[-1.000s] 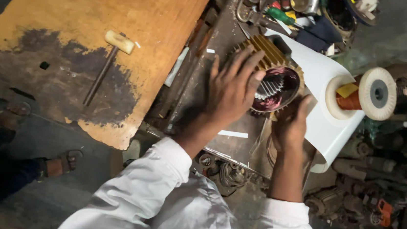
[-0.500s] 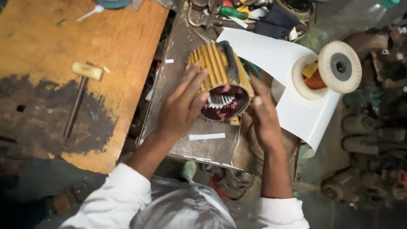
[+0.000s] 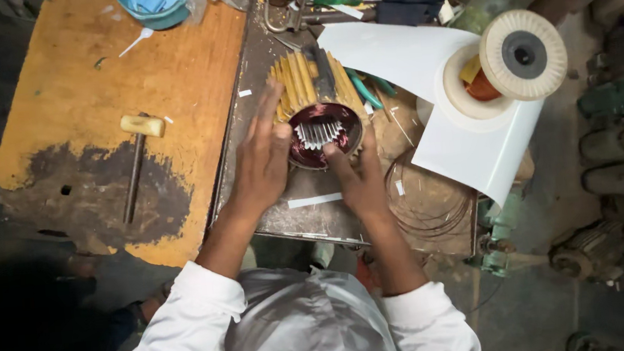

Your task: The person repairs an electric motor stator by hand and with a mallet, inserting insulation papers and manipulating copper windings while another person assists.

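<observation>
Motor stator (image 3: 319,111) lying on desk (image 3: 257,60), centre frame. Left hand (image 3: 264,157) pressing flat, fingers spread, at its 9 o'clock; right hand (image 3: 357,175) gripping rim at 5 o'clock. Risk: stator rolling, fingers snagging copper windings.

— How many hands are at the bench?
— Two, a left hand (image 3: 264,155) and a right hand (image 3: 355,173), on one motor core (image 3: 318,103).
— And around it?
— One mallet (image 3: 137,155), one blue bowl (image 3: 155,4), one wire spool (image 3: 510,62), one white sheet (image 3: 425,90).
</observation>
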